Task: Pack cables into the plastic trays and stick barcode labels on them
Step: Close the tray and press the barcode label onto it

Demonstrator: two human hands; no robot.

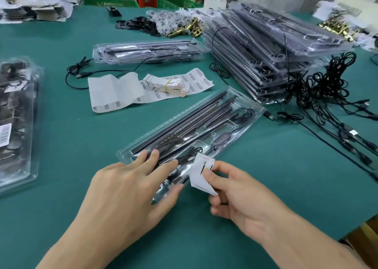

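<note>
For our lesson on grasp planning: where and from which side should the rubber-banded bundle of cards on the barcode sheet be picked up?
Pinch the bundle of cards across its long edges at the yellow band, coming from above. It lies flat on the barcode sheet with its ends fanned, so probably only the banded middle holds together.

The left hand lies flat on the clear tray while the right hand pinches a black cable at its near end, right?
Not quite. In the head view the left hand lies flat on the clear tray, but the right hand pinches a white label, not a black cable, at its near end.
</note>
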